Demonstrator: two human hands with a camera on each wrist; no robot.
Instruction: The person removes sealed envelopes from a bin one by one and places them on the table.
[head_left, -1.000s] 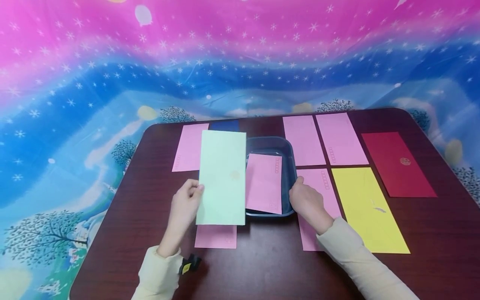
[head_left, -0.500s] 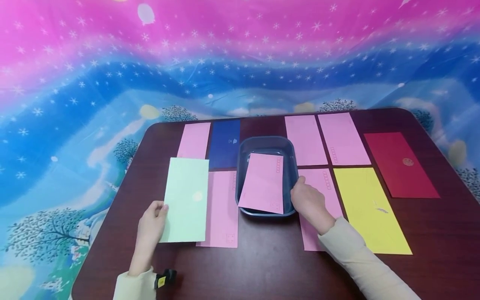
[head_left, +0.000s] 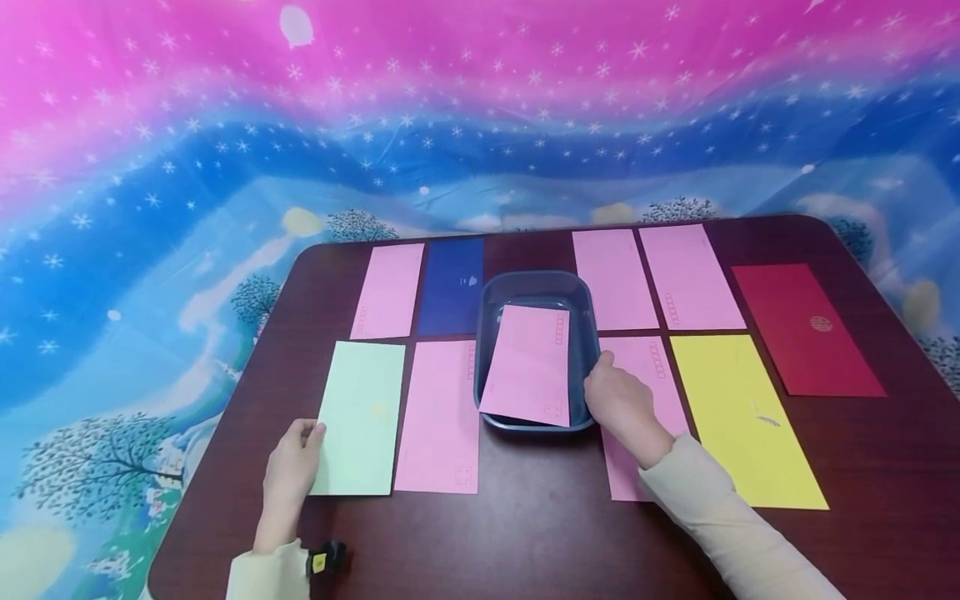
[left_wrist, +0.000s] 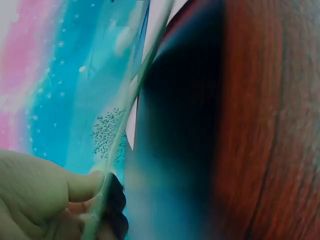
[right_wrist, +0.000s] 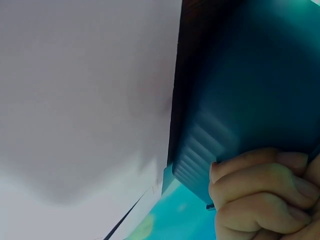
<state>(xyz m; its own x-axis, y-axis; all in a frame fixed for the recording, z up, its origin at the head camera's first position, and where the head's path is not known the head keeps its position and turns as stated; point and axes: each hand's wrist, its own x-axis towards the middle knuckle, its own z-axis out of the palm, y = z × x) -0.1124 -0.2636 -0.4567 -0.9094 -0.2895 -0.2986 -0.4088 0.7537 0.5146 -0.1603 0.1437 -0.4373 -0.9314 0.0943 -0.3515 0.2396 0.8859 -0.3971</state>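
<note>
My left hand (head_left: 291, 467) pinches the left edge of a pale green envelope (head_left: 358, 417), thumb on one side and fingers on the other. In the left wrist view the green envelope (left_wrist: 117, 137) shows edge-on, tilted over the dark table. From the head view it lies low beside a pink envelope (head_left: 438, 417). My right hand (head_left: 621, 398) grips the right rim of a dark blue-grey plastic tray (head_left: 536, 286). Curled fingers (right_wrist: 262, 190) show against the ribbed wall of the tray (right_wrist: 240, 100) in the right wrist view. Another pink envelope (head_left: 528, 367) rests slanted in the tray.
A blue envelope (head_left: 452, 287) and a pink one (head_left: 390, 292) lie at the back left. Right of the tray are several pink envelopes (head_left: 615, 279), a yellow one (head_left: 748, 421) and a red one (head_left: 808, 329). A patterned cloth (head_left: 480, 125) hangs behind the brown table (head_left: 525, 533).
My left hand has carried the green envelope left and down from beside the tray, uncovering the blue envelope and the pink one in front. My right hand stays on the tray rim.
</note>
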